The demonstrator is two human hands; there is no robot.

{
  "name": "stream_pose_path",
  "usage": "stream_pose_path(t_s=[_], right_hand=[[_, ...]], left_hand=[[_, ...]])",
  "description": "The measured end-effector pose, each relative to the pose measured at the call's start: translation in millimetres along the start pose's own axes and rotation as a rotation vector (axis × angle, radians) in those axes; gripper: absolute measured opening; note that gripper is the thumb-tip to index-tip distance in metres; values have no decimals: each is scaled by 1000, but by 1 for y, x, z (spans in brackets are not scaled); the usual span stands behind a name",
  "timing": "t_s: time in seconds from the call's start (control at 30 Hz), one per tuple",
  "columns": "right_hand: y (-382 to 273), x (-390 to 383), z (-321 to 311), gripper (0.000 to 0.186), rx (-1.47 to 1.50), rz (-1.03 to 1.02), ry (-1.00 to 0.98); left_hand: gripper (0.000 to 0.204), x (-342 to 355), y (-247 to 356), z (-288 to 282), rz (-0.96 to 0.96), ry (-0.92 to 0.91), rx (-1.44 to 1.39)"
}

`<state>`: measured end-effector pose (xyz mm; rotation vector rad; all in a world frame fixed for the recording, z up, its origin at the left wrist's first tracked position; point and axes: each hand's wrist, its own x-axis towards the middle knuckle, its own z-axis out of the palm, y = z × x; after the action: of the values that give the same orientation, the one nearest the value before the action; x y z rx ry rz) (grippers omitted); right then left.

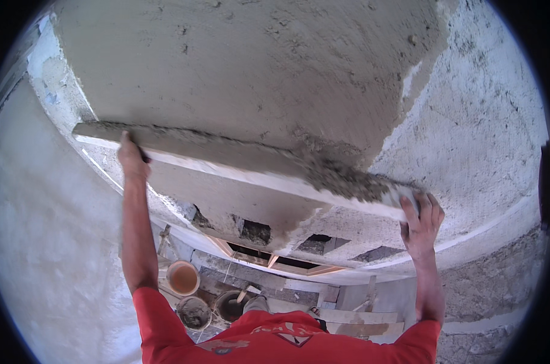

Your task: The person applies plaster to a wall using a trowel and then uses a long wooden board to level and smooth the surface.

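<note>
A long plastering straightedge (238,174) lies slantwise against the wall, its left end higher in view than its right. Near the left end my left hand (133,160) is closed around its lower edge. My right hand (423,229) grips the far right end, fingers curled over it. Wet grey mortar (354,184) is heaped along the upper edge, thickest toward the right. Above the straightedge spreads a broad coat of damp plaster (244,67), with small pits and rough patches. Paler, rough bare wall (475,121) borders it on the right.
Several square recesses, one dark hole (255,232) among them, sit in the wall below the straightedge. Under them is a wooden-framed opening (272,261). Below stand a bucket of orange-brown liquid (183,262), a bucket of mortar (194,297) and a dark bucket holding a handled tool (243,295).
</note>
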<state>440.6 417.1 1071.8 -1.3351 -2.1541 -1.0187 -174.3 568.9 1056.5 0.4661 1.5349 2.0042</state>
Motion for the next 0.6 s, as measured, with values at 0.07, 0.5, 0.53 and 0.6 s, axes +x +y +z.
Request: stream_pose_path(t_s=[0.07, 0.5, 0.53, 0.6], right_hand=[[16, -29, 4, 63, 7, 21, -27], [-6, 73, -38, 64, -17, -43, 152], [-8, 83, -43, 65, -25, -46, 158], [-15, 103, -52, 66, -44, -64, 188]], left_hand=[[41, -38, -15, 17, -17, 28, -57], [46, 40, 75, 8, 89, 31, -204], [46, 51, 79, 10, 98, 21, -231], [45, 85, 96, 3, 124, 3, -287]])
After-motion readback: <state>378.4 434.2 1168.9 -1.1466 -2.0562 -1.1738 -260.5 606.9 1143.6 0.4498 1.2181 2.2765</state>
